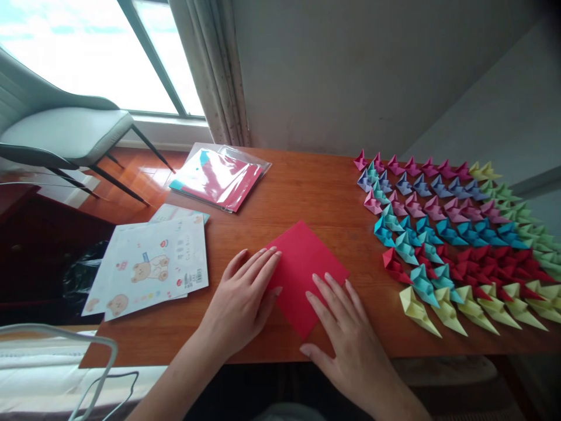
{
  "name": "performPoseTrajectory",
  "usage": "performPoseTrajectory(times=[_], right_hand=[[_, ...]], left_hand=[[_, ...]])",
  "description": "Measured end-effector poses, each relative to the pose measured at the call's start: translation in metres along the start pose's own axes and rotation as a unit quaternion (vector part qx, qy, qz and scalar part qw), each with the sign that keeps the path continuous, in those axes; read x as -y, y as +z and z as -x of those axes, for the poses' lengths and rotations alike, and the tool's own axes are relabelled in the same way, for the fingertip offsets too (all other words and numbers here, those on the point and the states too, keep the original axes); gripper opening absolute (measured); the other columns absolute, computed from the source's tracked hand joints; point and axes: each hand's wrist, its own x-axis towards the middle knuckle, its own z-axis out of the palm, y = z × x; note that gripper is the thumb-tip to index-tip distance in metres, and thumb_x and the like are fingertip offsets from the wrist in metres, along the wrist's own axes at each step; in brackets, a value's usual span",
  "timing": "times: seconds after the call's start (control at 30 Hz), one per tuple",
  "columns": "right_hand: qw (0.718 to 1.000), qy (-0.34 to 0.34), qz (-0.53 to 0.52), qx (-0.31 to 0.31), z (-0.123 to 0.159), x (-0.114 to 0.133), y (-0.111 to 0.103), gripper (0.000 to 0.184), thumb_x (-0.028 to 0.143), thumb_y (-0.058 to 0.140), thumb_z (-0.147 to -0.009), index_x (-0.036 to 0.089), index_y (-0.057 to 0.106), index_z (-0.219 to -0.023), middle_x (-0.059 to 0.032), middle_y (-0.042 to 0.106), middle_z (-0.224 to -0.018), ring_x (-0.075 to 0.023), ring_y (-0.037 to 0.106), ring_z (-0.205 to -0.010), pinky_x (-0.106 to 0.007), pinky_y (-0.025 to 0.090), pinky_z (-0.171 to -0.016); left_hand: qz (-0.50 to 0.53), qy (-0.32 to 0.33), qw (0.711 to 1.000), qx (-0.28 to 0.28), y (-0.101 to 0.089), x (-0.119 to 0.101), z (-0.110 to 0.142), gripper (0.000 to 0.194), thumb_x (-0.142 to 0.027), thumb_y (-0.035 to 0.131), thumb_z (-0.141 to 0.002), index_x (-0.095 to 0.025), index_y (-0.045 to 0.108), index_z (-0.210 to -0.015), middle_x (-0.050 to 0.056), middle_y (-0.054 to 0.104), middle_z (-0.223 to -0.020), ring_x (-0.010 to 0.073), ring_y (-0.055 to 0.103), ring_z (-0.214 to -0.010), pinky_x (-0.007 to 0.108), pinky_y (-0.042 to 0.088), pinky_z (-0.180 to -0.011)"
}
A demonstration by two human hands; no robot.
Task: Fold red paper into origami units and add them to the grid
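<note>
A square sheet of red origami paper [303, 266] lies flat on the wooden table, turned so that one corner points away from me. My left hand [245, 292] rests at its left edge, fingers stretched out and fingertips on the paper. On the lower right edge lies my right hand [342, 321], fingers spread, with the fingertips touching the sheet. Neither hand grips anything. No crease can be made out on the red surface.
Rows of folded paper pieces [451, 231] in several colours cover the table's right side. A plastic-wrapped pack of coloured paper [217, 178] lies at the back left. Bear-printed sheets [153, 266] overhang the left edge. Beyond stands a chair [65, 131].
</note>
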Motion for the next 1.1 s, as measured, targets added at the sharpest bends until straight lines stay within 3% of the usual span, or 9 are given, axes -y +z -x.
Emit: performPoseTrajectory(times=[0.13,0.3,0.5,0.7,0.9,1.0,1.1], right_hand=[[0.998,0.043,0.037,-0.027,0.002,-0.012,0.003,0.064,0.048,0.056,-0.095,0.015,0.041,-0.148,-0.0145,0.037,-0.159,-0.0345,0.031,-0.148,-0.062,0.031,-0.116],[0.991,0.091,0.073,-0.059,0.002,-0.016,0.005,0.063,0.051,0.052,-0.096,0.013,0.042,-0.146,-0.0176,0.037,-0.158,-0.0376,0.034,-0.145,-0.062,0.033,-0.114],[0.993,0.087,0.062,-0.06,0.005,-0.007,0.002,0.067,0.053,0.058,-0.092,0.017,0.042,-0.147,-0.0152,0.042,-0.156,-0.0389,0.043,-0.137,-0.062,0.034,-0.112],[0.995,0.06,0.041,-0.065,0.021,-0.003,0.0,0.07,0.053,0.063,-0.089,0.017,0.045,-0.146,-0.014,0.043,-0.156,-0.0385,0.045,-0.134,-0.06,0.036,-0.11],[0.995,0.014,0.017,-0.098,0.041,-0.004,0.008,0.061,0.042,0.068,-0.089,0.015,0.051,-0.141,-0.0126,0.055,-0.147,-0.0354,0.05,-0.129,-0.058,0.036,-0.11],[0.993,-0.015,-0.001,-0.119,0.048,-0.005,0.012,0.046,0.026,0.065,-0.091,0.016,0.057,-0.136,-0.0094,0.063,-0.138,-0.0311,0.054,-0.125,-0.054,0.036,-0.111],[0.991,-0.035,-0.027,-0.123,0.054,-0.009,0.011,0.041,0.011,0.056,-0.092,0.016,0.06,-0.132,-0.0074,0.066,-0.134,-0.0271,0.056,-0.125,-0.051,0.035,-0.113]], left_hand=[[-0.056,-0.035,0.998,0.0,0.001,0.002,0.0,0.056,-0.033,0.047,-0.099,-0.011,0.038,-0.149,0.016,0.052,-0.149,0.0271,0.047,-0.139,0.049,0.027,-0.12],[-0.161,-0.139,0.977,-0.001,0.001,-0.004,0.004,0.064,-0.05,0.05,-0.095,-0.008,0.049,-0.143,0.026,0.041,-0.154,0.0408,0.038,-0.143,0.056,0.034,-0.111],[-0.209,-0.201,0.957,0.022,-0.001,-0.016,-0.003,0.067,-0.054,0.048,-0.094,-0.009,0.048,-0.145,0.03,0.039,-0.153,0.0454,0.042,-0.137,0.06,0.039,-0.099],[-0.226,-0.222,0.948,0.004,-0.003,-0.008,-0.014,0.065,-0.053,0.048,-0.094,-0.009,0.05,-0.142,0.031,0.044,-0.149,0.0458,0.044,-0.134,0.062,0.036,-0.099],[-0.187,-0.172,0.967,-0.029,-0.001,-0.007,-0.017,0.059,-0.045,0.051,-0.095,-0.008,0.051,-0.141,0.026,0.04,-0.155,0.0422,0.039,-0.14,0.058,0.033,-0.108],[-0.14,-0.107,0.984,-0.009,0.001,-0.013,-0.013,0.05,-0.038,0.046,-0.098,-0.013,0.052,-0.141,0.017,0.045,-0.154,0.0361,0.041,-0.141,0.054,0.031,-0.114],[-0.116,-0.086,0.989,0.014,0.003,-0.014,-0.011,0.048,-0.036,0.044,-0.099,-0.015,0.051,-0.141,0.013,0.05,-0.151,0.0349,0.043,-0.14,0.056,0.028,-0.116]])
